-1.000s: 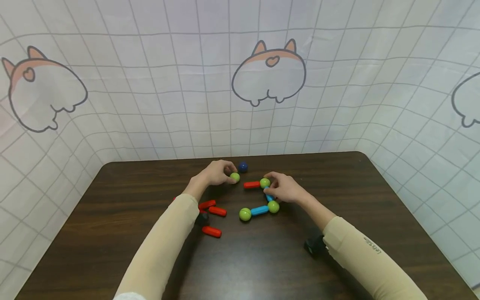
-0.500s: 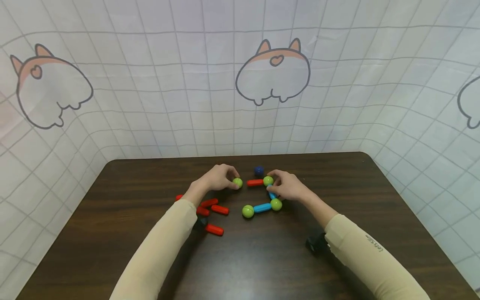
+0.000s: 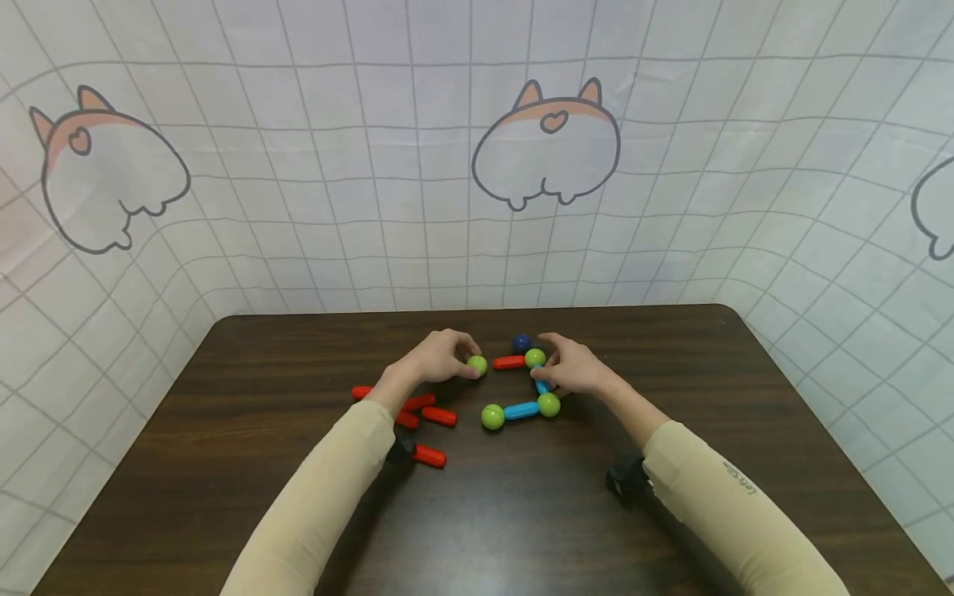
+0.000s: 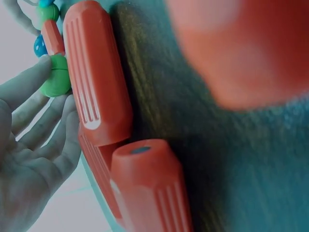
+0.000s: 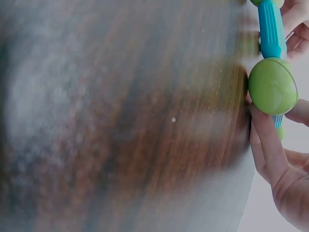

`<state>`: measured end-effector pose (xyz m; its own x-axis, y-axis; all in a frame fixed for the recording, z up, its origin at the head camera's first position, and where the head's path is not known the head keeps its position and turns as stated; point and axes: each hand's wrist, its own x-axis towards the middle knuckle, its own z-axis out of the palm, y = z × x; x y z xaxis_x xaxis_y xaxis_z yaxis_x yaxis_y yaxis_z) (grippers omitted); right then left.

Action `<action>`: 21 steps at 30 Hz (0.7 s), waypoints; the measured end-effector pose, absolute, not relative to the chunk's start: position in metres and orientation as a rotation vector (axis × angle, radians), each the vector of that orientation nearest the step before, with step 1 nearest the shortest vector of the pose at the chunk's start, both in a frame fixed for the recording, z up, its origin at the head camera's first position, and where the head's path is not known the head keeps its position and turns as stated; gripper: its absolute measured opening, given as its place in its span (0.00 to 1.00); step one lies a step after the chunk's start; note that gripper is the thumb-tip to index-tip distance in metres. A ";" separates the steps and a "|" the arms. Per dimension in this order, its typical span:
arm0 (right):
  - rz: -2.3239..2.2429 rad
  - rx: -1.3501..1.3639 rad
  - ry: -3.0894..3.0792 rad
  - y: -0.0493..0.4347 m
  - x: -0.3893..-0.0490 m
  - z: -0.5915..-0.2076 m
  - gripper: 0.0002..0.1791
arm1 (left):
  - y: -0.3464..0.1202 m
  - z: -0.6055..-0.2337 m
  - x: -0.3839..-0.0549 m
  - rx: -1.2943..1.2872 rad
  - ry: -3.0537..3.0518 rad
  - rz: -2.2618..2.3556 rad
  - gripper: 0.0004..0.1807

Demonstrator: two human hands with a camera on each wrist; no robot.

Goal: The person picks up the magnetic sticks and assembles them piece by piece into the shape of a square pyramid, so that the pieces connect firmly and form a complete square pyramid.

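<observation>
My left hand (image 3: pixel 438 356) pinches a loose green ball (image 3: pixel 478 365) between thumb and fingertips, just left of a red stick (image 3: pixel 509 362). That stick joins a chain: a green ball (image 3: pixel 535 358), a blue stick (image 3: pixel 541 386), a corner green ball (image 3: pixel 548 405), another blue stick (image 3: pixel 521 410) and an end green ball (image 3: pixel 493 416). My right hand (image 3: pixel 577 368) holds the chain at its far corner, thumb and finger around the ball and blue stick there. In the right wrist view, the nearer green ball (image 5: pixel 273 86) partly hides the held part.
A dark blue ball (image 3: pixel 522 343) lies just behind the chain's far ball. Several loose red sticks (image 3: pixel 439 415) lie by my left forearm, some partly hidden under it. The dark wooden table (image 3: pixel 671 348) ends at a white patterned curtain (image 3: pixel 335 207).
The left hand has brought its green ball slightly nearer the red stick. The blue ball has rolled right, to behind the chain's far ball. The right hand keeps its place at the chain.
</observation>
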<state>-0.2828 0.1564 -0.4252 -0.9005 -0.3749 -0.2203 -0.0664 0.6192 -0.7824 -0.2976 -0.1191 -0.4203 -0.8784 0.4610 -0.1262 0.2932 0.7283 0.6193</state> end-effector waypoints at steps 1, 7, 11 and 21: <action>-1.180 -0.359 2.481 0.156 -0.283 -0.425 0.41 | -0.119 -0.421 -0.298 0.592 2.661 0.888 0.18; -1.203 -0.359 2.489 0.155 -0.281 -0.426 0.34 | -0.117 -0.420 -0.296 0.583 2.663 0.898 0.18; -1.205 -0.351 2.507 0.154 -0.280 -0.429 0.30 | -0.117 -0.419 -0.295 0.590 2.668 0.904 0.19; -1.179 -0.343 2.519 0.153 -0.278 -0.429 0.30 | -0.113 -0.419 -0.294 0.577 2.666 0.916 0.19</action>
